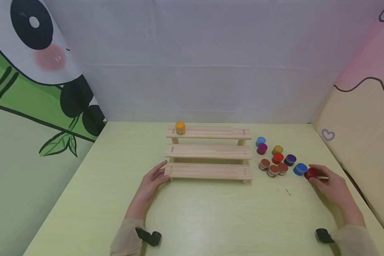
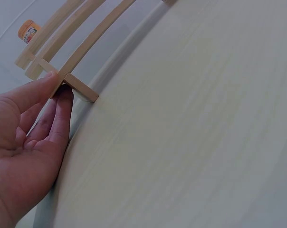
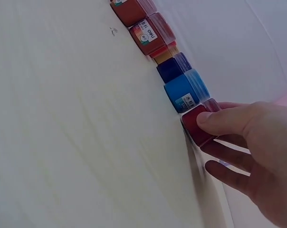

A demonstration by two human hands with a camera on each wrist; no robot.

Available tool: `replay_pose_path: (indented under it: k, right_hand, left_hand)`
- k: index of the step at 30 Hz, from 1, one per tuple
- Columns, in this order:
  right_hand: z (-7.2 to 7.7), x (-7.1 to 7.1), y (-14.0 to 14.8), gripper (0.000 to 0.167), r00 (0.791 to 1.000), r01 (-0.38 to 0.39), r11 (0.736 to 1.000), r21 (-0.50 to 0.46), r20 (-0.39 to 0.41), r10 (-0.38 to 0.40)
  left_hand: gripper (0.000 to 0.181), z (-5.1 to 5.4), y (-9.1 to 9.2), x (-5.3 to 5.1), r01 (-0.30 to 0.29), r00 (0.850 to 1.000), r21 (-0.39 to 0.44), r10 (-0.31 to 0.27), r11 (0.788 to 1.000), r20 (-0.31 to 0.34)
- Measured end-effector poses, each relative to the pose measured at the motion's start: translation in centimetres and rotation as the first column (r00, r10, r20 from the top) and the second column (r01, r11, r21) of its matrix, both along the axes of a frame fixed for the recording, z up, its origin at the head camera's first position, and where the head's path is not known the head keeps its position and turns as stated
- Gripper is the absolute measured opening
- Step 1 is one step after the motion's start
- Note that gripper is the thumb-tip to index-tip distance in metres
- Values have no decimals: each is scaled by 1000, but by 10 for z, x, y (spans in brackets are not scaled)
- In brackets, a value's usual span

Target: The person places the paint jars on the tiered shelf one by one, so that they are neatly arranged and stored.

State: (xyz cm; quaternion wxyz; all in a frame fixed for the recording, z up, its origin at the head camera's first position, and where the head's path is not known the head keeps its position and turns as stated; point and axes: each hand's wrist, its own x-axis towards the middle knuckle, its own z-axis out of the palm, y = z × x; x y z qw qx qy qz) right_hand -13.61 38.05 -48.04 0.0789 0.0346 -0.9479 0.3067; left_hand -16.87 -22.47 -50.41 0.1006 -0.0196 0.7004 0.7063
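Note:
A three-tier wooden rack (image 1: 208, 152) stands on the table, and an orange paint jar (image 1: 180, 128) sits at the left end of its top tier. My left hand (image 1: 152, 181) pinches the left end of the lowest tier (image 2: 62, 78), thumb above and fingers beneath. Over on the right, my right hand (image 1: 332, 186) holds a dark red paint jar (image 3: 195, 124) between thumb and fingers. That jar is beside a blue paint jar (image 1: 300, 169); its underside looks at or close to the tabletop.
Several more paint jars cluster right of the rack, among them a light blue jar (image 1: 260, 141), a purple jar (image 1: 261, 149), a red jar (image 1: 277, 158) and a brown jar (image 1: 273, 171). A small dark mark (image 1: 288, 192) shows on the table (image 1: 198, 217). Walls border the back and sides.

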Motion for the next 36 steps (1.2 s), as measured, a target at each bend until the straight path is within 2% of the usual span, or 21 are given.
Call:
replay_pose_path:
  k: [8, 17, 24, 36]
  right_hand:
    - [12, -2, 3, 46, 999, 32, 999, 36, 7, -33]
    - [30, -8, -2, 47, 999, 10, 998, 59, -53, -7]
    - [36, -19, -13, 45, 990, -23, 999, 26, -142, 26]
    - [46, -42, -37, 44, 983, -51, 999, 1, -175, 50]
  left_hand:
    - [60, -1, 0, 1, -9, 1000, 1, 9, 1000, -3]
    - [60, -1, 0, 1, -16, 1000, -11, 16, 1000, 10]
    - [61, 1, 1, 2, -6, 1000, -12, 6, 1000, 3]
    - [60, 1, 1, 2, -6, 1000, -23, 6, 1000, -1]
